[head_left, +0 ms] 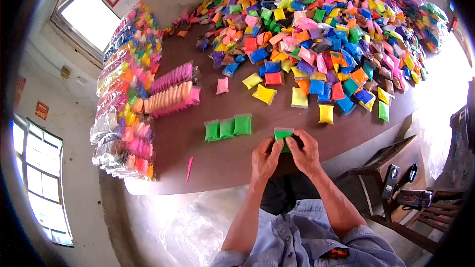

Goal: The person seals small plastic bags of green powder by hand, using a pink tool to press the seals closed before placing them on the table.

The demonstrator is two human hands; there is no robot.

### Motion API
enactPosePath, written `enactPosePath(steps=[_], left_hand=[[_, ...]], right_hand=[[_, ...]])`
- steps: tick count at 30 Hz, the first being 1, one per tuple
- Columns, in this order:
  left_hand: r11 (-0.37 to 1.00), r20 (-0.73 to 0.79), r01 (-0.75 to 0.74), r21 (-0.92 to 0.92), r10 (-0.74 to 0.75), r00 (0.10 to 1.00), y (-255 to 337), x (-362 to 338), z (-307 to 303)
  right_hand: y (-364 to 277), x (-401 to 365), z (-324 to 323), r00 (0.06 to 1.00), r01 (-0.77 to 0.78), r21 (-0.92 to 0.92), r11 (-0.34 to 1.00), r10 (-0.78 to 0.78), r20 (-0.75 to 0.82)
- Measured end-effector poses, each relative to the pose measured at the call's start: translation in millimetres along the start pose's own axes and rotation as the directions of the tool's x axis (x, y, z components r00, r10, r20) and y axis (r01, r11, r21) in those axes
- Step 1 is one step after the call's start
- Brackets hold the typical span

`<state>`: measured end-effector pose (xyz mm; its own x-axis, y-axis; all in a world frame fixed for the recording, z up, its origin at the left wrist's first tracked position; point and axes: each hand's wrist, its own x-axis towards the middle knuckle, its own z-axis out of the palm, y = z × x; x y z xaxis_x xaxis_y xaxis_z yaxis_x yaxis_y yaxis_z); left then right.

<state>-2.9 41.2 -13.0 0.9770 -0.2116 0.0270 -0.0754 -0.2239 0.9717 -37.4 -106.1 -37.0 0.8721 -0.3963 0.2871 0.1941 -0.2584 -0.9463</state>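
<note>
Both my hands hold one small clear packet of green clay-like stuff (284,133) at the table's near edge. My left hand (266,155) grips its left side, thumb pressed on the front. My right hand (303,152) pinches the right side the same way, and the thumbs nearly meet over the packet's middle. The fingers behind it are hidden. To the left of my hands, several green packets (226,128) lie side by side in a short row. A thin pink stick-like tool (189,169) rests farther left.
A large heap of colourful packets (316,29) covers the back and right of the brown table (183,143). Stacked bagged packets (128,99) line the left edge, beside rows of pink and peach packets (170,96). A wooden stool (396,178) bearing small devices stands at right.
</note>
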Motion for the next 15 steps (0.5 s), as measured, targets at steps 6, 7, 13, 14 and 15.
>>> enactPosePath(steps=[6,7,13,14,15], left_hand=[[0.997,-0.088,-0.053,0.063,0.059,0.994,-9.3,-0.9,4.0],[0.997,-0.067,-0.046,0.055,0.05,0.996,-10.4,-1.0,3.1],[0.982,-0.048,0.004,-0.187,-0.013,0.999,-4.1,-1.6,4.4],[0.963,-0.069,-0.012,-0.27,-0.007,0.998,-3.5,-1.9,5.3],[0.962,-0.067,-0.009,-0.272,-0.009,0.998,-6.9,-1.5,4.9]], right_hand=[[2.0,-0.5,4.0,0.996,-0.092,0.051,0.995,0.091,0.025],[1.6,-0.2,4.7,0.996,-0.09,0.047,0.995,0.09,-0.002],[-2.8,-1.7,1.9,0.998,-0.052,0.007,0.999,0.052,0.048],[-2.6,-2.0,2.0,0.997,-0.054,0.003,0.999,0.054,0.048],[-2.0,-2.4,2.2,0.996,-0.052,0.013,0.999,0.051,0.072]])
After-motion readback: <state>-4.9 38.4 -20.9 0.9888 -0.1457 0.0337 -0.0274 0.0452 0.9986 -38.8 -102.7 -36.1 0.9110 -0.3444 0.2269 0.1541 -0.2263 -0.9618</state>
